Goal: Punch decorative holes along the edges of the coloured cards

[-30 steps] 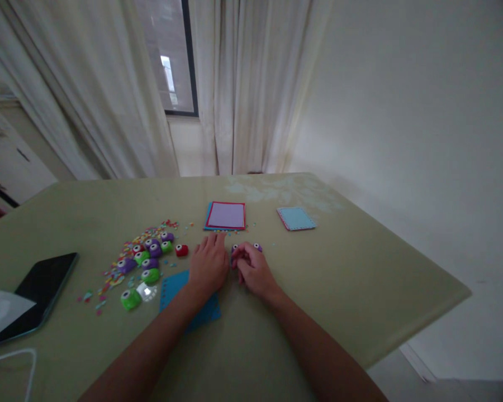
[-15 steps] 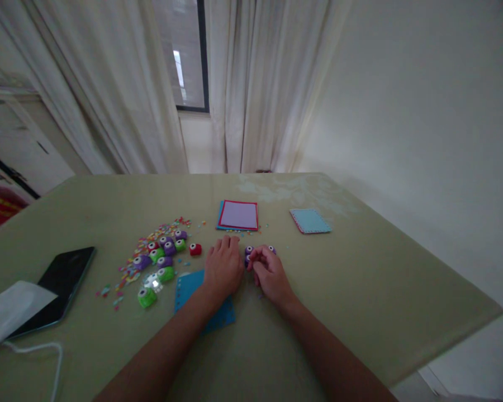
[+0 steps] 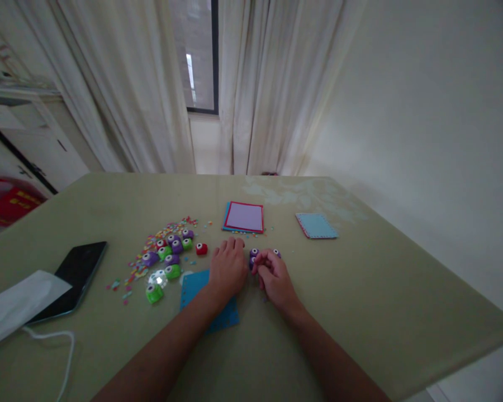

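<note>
My left hand point(image 3: 229, 268) lies palm down, fingers stretched out over the upper right part of a blue sheet point(image 3: 195, 286) with small holes along its edge. To its right, my right hand point(image 3: 273, 276) is curled, thumb and fingers pressed together; whatever is in the pinch is hidden or too small to name. Purple one-eyed pieces, perhaps small craft punches point(image 3: 254, 253), sit right at those fingertips, partly covered by them. One more purple one point(image 3: 277, 253) shows just behind the right hand. A red one-eyed piece point(image 3: 201, 249) stands left of my left hand.
Several purple, green and red one-eyed pieces point(image 3: 172, 272) cluster at the left amid colourful confetti point(image 3: 167, 230). Farther back are stacked coloured sheets point(image 3: 245, 216) and a light-blue square with a dotted edge point(image 3: 317, 225). A black tablet point(image 3: 81, 268), white tissue point(image 3: 29, 298) and white cable point(image 3: 70, 357) lie left.
The whole view has shifted slightly, so everything on the table appears a little farther right. Both hands keep nearly the same pose and place relative to the blue sheet and purple pieces.
</note>
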Action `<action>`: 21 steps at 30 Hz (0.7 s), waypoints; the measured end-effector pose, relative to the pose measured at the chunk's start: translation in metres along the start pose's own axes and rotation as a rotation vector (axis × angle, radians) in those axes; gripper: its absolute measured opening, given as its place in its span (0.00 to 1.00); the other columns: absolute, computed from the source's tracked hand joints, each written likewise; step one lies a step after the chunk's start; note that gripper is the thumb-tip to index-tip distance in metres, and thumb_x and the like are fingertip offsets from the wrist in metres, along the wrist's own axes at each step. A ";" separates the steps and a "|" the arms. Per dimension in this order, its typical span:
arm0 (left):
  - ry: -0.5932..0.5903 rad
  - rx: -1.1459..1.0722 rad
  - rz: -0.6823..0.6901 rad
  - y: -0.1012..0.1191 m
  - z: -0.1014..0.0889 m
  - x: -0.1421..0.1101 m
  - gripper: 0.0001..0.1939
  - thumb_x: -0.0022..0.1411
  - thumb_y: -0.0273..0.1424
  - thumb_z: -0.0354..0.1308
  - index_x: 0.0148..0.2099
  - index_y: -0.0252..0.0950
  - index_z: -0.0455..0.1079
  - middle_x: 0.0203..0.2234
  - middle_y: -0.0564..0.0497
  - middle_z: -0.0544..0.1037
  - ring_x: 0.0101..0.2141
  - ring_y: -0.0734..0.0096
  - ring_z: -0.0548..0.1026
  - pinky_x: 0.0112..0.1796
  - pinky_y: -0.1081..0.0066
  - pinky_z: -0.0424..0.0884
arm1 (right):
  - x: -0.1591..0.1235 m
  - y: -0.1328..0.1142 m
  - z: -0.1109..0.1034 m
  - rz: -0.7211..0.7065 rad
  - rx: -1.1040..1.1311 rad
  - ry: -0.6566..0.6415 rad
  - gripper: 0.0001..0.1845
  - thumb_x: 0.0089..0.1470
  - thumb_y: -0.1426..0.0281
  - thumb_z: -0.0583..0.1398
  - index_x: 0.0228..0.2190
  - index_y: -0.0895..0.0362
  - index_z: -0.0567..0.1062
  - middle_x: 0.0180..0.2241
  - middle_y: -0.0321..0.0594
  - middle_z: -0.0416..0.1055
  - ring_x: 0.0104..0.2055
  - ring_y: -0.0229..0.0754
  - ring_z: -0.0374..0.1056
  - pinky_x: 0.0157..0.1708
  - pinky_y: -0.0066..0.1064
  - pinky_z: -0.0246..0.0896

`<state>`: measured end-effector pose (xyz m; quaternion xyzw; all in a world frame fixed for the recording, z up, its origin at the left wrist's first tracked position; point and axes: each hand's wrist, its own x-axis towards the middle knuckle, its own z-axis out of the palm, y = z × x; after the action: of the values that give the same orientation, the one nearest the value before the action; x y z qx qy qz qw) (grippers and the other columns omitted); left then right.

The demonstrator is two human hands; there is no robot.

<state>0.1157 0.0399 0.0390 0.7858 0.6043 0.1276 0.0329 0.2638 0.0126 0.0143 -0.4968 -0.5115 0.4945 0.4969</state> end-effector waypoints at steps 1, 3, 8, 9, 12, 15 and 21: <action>-0.003 0.003 -0.003 0.000 0.000 0.000 0.11 0.74 0.30 0.60 0.56 0.36 0.72 0.49 0.46 0.77 0.52 0.56 0.76 0.52 0.55 0.72 | 0.000 0.000 0.000 0.001 0.001 -0.004 0.08 0.49 0.67 0.59 0.34 0.53 0.70 0.27 0.32 0.72 0.17 0.32 0.57 0.16 0.24 0.51; -0.009 0.009 -0.005 0.000 0.000 0.000 0.10 0.75 0.30 0.60 0.55 0.36 0.73 0.49 0.46 0.77 0.51 0.56 0.76 0.52 0.55 0.72 | 0.000 0.000 0.000 0.003 0.001 -0.007 0.07 0.50 0.68 0.59 0.34 0.53 0.70 0.27 0.32 0.72 0.18 0.33 0.57 0.16 0.24 0.51; -0.025 0.028 0.008 0.001 -0.003 0.001 0.09 0.75 0.32 0.61 0.53 0.35 0.73 0.48 0.47 0.77 0.50 0.57 0.76 0.51 0.55 0.73 | -0.001 0.001 0.000 0.014 0.005 -0.009 0.07 0.50 0.68 0.59 0.34 0.53 0.70 0.28 0.33 0.72 0.18 0.33 0.56 0.17 0.25 0.50; -0.026 0.034 0.008 0.001 -0.004 0.001 0.09 0.74 0.32 0.62 0.53 0.35 0.74 0.49 0.47 0.78 0.50 0.57 0.77 0.51 0.54 0.73 | -0.001 0.001 0.001 0.016 0.005 -0.011 0.07 0.50 0.68 0.60 0.34 0.53 0.70 0.28 0.33 0.72 0.18 0.33 0.56 0.17 0.25 0.50; -0.030 0.049 0.002 0.003 -0.006 0.001 0.11 0.74 0.34 0.63 0.53 0.35 0.74 0.49 0.46 0.78 0.50 0.57 0.77 0.51 0.54 0.75 | -0.001 0.001 0.001 0.014 0.008 -0.006 0.07 0.50 0.68 0.60 0.34 0.53 0.70 0.28 0.33 0.72 0.19 0.33 0.57 0.17 0.24 0.51; -0.030 0.055 -0.003 0.004 -0.007 0.001 0.12 0.74 0.36 0.63 0.54 0.35 0.74 0.50 0.46 0.78 0.50 0.57 0.77 0.52 0.53 0.75 | 0.000 0.002 0.002 0.006 0.005 -0.003 0.07 0.51 0.68 0.60 0.34 0.54 0.70 0.27 0.33 0.72 0.19 0.33 0.56 0.17 0.24 0.51; -0.016 0.053 -0.005 0.003 -0.005 0.000 0.14 0.74 0.38 0.64 0.55 0.35 0.75 0.51 0.45 0.79 0.51 0.56 0.78 0.52 0.52 0.76 | 0.002 0.005 0.002 -0.041 -0.008 0.001 0.06 0.51 0.67 0.59 0.34 0.53 0.70 0.28 0.33 0.72 0.19 0.34 0.56 0.18 0.25 0.50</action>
<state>0.1175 0.0389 0.0444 0.7860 0.6090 0.1053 0.0172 0.2618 0.0145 0.0095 -0.4885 -0.5235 0.4820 0.5050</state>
